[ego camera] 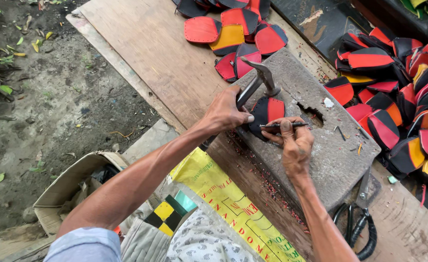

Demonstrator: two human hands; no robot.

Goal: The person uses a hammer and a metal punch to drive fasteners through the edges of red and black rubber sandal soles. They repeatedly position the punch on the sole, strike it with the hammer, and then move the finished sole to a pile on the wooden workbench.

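My left hand (226,114) is wrapped tight around the handle of a grey steel hammer (258,77), its head resting on the rough grey stone slab (330,150). My right hand (294,143) pinches a thin dark metal punch (284,125) between thumb and fingers, laid across a black-and-red rounded leather piece (267,114) lying on the slab. Piles of similar red, black and orange pieces (398,97) sit to the right, and black-handled scissors (359,221) lie near the slab's edge.

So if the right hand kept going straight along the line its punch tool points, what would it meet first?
The right hand points its thin dark punch leftward at the black-and-red piece on the grey block. It would likely meet that piece first, then the left hand gripping the hammer.
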